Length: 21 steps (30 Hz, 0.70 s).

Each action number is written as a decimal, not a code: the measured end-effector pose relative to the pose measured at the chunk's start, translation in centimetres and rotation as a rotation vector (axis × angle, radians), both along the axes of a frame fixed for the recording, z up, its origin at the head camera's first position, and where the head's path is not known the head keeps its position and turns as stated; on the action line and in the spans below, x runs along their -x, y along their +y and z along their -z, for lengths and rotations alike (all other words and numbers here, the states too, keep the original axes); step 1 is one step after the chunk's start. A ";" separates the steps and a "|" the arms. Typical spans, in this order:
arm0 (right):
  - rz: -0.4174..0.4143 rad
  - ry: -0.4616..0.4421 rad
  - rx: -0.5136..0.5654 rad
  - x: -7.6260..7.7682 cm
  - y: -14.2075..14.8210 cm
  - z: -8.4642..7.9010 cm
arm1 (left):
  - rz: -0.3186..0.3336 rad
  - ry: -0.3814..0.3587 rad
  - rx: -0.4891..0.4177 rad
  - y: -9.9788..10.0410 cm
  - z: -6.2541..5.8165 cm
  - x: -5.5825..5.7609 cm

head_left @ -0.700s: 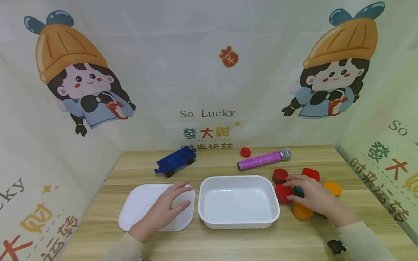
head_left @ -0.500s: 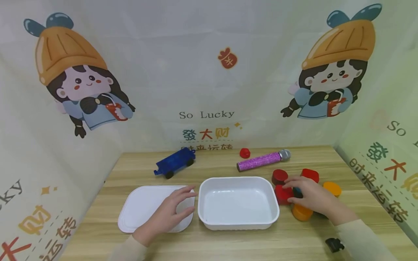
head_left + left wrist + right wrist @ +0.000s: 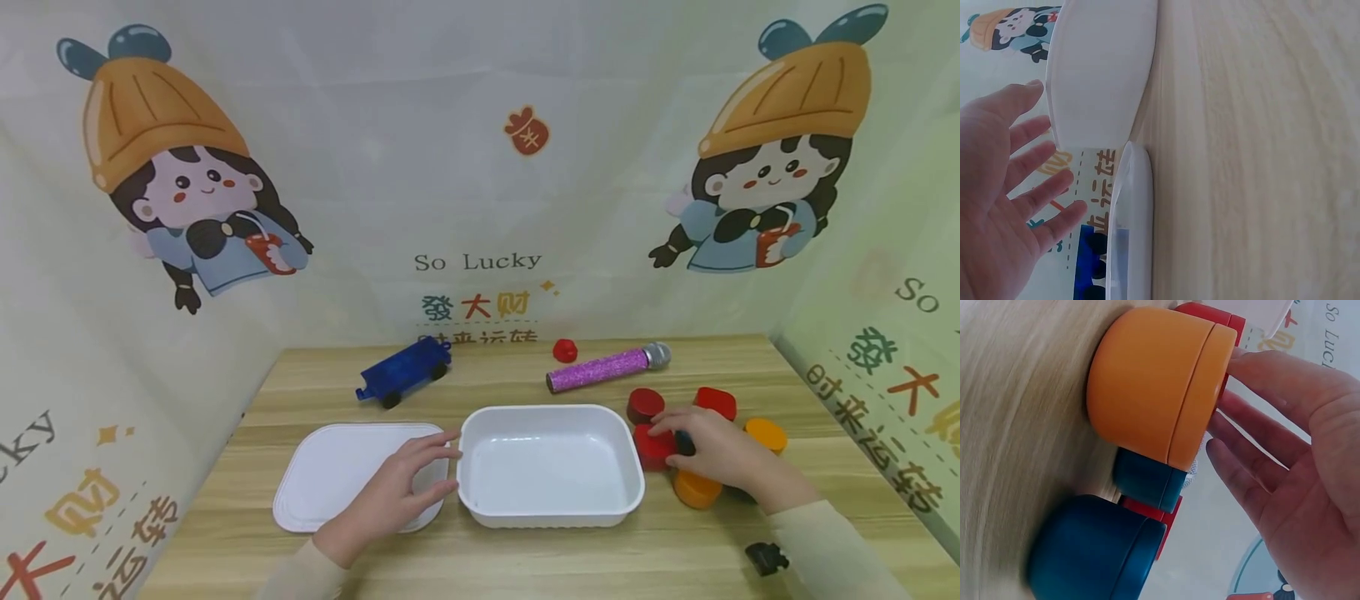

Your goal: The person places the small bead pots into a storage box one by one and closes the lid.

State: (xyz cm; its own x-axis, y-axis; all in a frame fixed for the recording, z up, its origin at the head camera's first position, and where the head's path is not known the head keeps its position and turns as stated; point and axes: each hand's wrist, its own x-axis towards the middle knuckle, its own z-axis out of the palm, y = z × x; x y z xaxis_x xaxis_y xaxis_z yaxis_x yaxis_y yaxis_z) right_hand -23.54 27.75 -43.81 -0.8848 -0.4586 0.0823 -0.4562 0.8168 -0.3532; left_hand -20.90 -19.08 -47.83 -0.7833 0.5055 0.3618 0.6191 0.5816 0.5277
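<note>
My left hand [image 3: 397, 487] has its fingers spread beside the left rim of the white rectangular dish [image 3: 551, 504], fingertips at or very near it. The left wrist view shows the palm side of this left hand [image 3: 1004, 200]. Below its forearm lies a flat white lid [image 3: 337, 471]. My right hand [image 3: 712, 446] reaches over a cluster of small round lidded containers, its fingers and thumb about a red container [image 3: 652, 447]; firm contact cannot be made out. In the right wrist view an orange container [image 3: 1147, 381] partly hides the fingertips, and a dark blue container [image 3: 1094, 550] stands nearer.
A blue toy wagon [image 3: 405, 371], a small red object [image 3: 565, 351] and a glittery pink microphone [image 3: 600, 370] lie at the back. More containers surround the right hand, including a dark red container [image 3: 645, 405] and an orange-yellow container [image 3: 767, 435]. A small black piece [image 3: 767, 558] lies in front.
My left hand has moved right, from over the lid to the dish's left rim. The right hand's fingertips have lowered slightly toward the red container.
</note>
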 end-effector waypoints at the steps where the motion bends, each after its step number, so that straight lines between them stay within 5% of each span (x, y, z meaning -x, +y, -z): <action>1: 0.000 0.000 0.003 0.1 0.0 0.0 | 0.000 0.000 0.000 0.1 0.0 0.0; 14: 0.010 0.062 0.082 -0.1 0.5 -0.2 | -0.023 -0.024 0.000 0.4 -0.2 0.1; 21: 0.062 0.088 0.084 -0.5 0.2 -1.7 | -0.026 -0.010 0.007 0.4 -0.2 0.1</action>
State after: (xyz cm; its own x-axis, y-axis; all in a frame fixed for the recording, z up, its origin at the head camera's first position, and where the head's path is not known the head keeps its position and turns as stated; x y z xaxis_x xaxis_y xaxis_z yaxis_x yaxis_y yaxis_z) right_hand -23.08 27.96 -42.11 -0.8992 -0.3911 0.1962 -0.4375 0.8138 -0.3825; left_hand -21.03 -18.64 -47.58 -0.8000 0.4872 0.3502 0.5981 0.6011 0.5300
